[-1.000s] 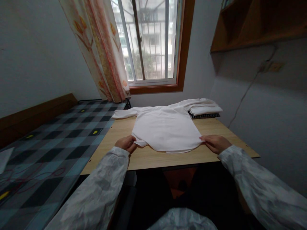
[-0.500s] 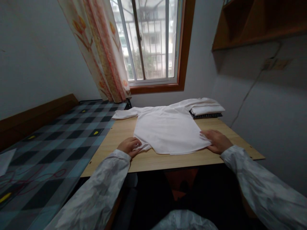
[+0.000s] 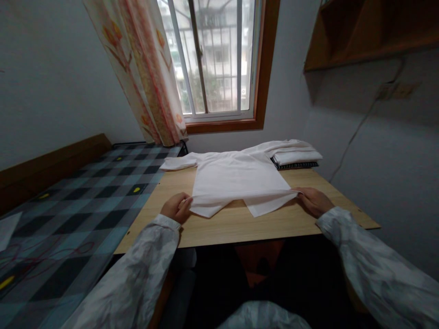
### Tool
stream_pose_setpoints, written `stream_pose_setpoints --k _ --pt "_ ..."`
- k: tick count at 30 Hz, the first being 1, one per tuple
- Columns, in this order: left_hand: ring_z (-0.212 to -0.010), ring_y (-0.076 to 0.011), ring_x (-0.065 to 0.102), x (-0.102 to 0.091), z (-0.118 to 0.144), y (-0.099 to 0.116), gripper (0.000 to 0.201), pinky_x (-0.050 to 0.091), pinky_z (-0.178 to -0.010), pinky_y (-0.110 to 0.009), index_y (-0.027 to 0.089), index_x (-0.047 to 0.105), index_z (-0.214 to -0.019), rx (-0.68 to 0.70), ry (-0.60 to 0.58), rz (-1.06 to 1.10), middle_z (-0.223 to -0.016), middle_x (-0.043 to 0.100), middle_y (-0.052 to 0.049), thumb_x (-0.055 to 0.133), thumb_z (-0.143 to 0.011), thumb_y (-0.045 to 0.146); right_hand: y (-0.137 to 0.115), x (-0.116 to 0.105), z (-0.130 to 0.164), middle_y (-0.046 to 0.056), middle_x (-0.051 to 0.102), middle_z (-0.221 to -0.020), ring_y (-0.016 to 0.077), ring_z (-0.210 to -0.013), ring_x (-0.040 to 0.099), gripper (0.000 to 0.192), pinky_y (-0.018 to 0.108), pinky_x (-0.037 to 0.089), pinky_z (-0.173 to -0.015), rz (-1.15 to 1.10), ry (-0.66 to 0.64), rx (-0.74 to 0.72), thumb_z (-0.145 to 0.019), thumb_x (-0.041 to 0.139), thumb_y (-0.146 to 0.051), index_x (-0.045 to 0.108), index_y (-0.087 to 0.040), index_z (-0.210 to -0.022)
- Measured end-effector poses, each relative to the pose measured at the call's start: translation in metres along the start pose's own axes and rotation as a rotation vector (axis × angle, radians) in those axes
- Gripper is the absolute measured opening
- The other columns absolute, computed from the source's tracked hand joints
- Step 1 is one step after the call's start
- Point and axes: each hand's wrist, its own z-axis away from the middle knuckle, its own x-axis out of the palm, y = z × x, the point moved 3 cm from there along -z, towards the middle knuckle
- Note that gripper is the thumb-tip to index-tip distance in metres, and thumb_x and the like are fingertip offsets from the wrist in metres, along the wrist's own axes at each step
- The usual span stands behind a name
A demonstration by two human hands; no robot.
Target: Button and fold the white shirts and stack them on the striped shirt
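Note:
A white shirt (image 3: 236, 171) lies spread on the wooden table, its hem toward me and its sleeves at the far side. My left hand (image 3: 176, 208) pinches the lower left edge of the shirt. At the lower right edge, my right hand (image 3: 313, 201) grips the cloth between thumb and fingers. Between the two hands the fabric is drawn into a taut ridge, with two corner flaps hanging down on the table. The right sleeve reaches over a folded white cloth stack (image 3: 297, 157) resting on something black.
The pale wooden table (image 3: 219, 232) ends close to my lap. A bed with a checked cover (image 3: 113, 196) adjoins its left side. Behind stand a window (image 3: 219, 59) and a floral curtain (image 3: 140, 73); a wooden shelf (image 3: 373, 36) hangs on the right wall.
The hem was lying flat; now it is pulled taut and lifted into a ridge between my hands. My left hand has shifted slightly left and closed on the edge.

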Motion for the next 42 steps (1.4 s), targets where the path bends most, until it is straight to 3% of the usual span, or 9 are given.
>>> stream_pose_setpoints --k 2,6,9,16,22,27,34,38,42 --pt "-0.101 -0.0252 0.073 -0.001 0.001 0.006 0.018 0.056 -0.095 -0.038 0.021 0.067 -0.101 0.164 -0.048 -0.070 -0.109 0.078 -0.009 0.058 -0.095 0.036 -0.001 -0.001 -0.002 0.010 0.082 -0.118 0.0312 -0.107 0.077 0.048 0.042 0.060 -0.093 0.025 0.019 0.042 -0.110 0.037 -0.041 0.075 -0.025 -0.132" --pt "-0.135 -0.0338 0.063 -0.001 0.004 0.022 0.067 0.049 -0.117 -0.050 0.020 0.057 -0.143 0.486 -0.191 -0.104 -0.154 0.062 -0.016 0.066 -0.078 0.033 -0.001 0.001 -0.004 0.011 0.083 -0.113 0.0302 -0.101 0.077 0.050 0.040 0.058 -0.088 0.059 0.016 0.075 -0.111 0.033 -0.041 0.078 -0.023 -0.122" --pt "-0.133 -0.0342 0.065 0.005 0.002 0.027 0.080 0.052 -0.114 -0.048 0.020 0.048 -0.154 0.583 -0.307 -0.126 -0.154 0.062 -0.017 0.068 -0.080 0.040 -0.001 0.002 -0.003 0.010 0.082 -0.115 0.0298 -0.104 0.076 0.050 0.040 0.057 -0.089 0.054 0.007 0.069 -0.111 0.031 -0.041 0.077 -0.023 -0.120" --pt "-0.106 -0.0257 0.076 0.030 -0.019 0.039 0.040 0.058 -0.093 -0.036 0.022 0.064 -0.138 0.547 -0.482 -0.394 -0.135 0.074 -0.012 0.058 -0.099 0.027 -0.014 0.000 -0.003 0.010 0.082 -0.119 0.0297 -0.101 0.078 0.043 0.040 0.059 -0.087 0.133 0.054 0.071 -0.107 0.043 -0.041 0.069 -0.023 -0.136" --pt "-0.100 -0.0299 0.075 0.044 -0.034 0.081 0.042 0.053 -0.089 -0.040 0.021 0.069 -0.133 0.292 -0.413 -0.468 -0.125 0.076 -0.015 0.067 -0.095 0.038 -0.038 0.004 -0.011 0.009 0.082 -0.123 0.0315 -0.098 0.079 0.080 0.038 0.057 -0.082 0.294 0.007 0.042 -0.088 0.073 -0.058 0.054 -0.023 -0.157" --pt "-0.087 -0.0292 0.074 0.040 -0.059 0.094 0.066 0.046 -0.071 -0.036 0.023 0.078 -0.090 -0.155 -0.382 -0.459 -0.091 0.079 -0.013 0.035 -0.105 0.070 -0.036 0.001 -0.023 0.007 0.083 -0.112 0.0268 -0.094 0.077 0.042 0.032 0.048 -0.074 0.319 -0.067 0.137 -0.105 0.049 -0.052 0.077 -0.028 -0.126" --pt "-0.089 -0.0341 0.075 0.043 -0.075 0.100 0.090 0.050 -0.075 -0.039 0.018 0.079 -0.085 -0.302 -0.470 -0.521 -0.091 0.078 -0.018 0.025 -0.096 0.089 -0.039 -0.004 -0.032 0.012 0.081 -0.099 0.0258 -0.087 0.074 0.064 0.033 0.036 -0.067 0.446 -0.143 0.285 -0.113 0.026 -0.052 0.079 -0.022 -0.093" --pt "-0.101 -0.0320 0.075 0.054 -0.070 0.117 0.047 0.054 -0.090 -0.041 0.019 0.074 -0.120 0.046 -0.462 -0.480 -0.110 0.078 -0.015 0.061 -0.097 0.058 -0.044 -0.004 -0.032 0.011 0.080 -0.099 0.0242 -0.085 0.072 0.061 0.033 0.036 -0.066 0.461 -0.142 0.240 -0.113 0.027 -0.048 0.076 -0.021 -0.090" --pt "-0.114 -0.0287 0.071 0.072 -0.062 0.136 0.057 0.053 -0.101 -0.040 0.023 0.061 -0.141 0.485 -0.537 -0.343 -0.135 0.071 -0.011 0.069 -0.085 0.016 -0.042 -0.001 -0.028 0.012 0.081 -0.097 0.0246 -0.082 0.073 0.055 0.033 0.043 -0.068 0.429 -0.063 0.184 -0.111 0.031 -0.046 0.079 -0.022 -0.097"
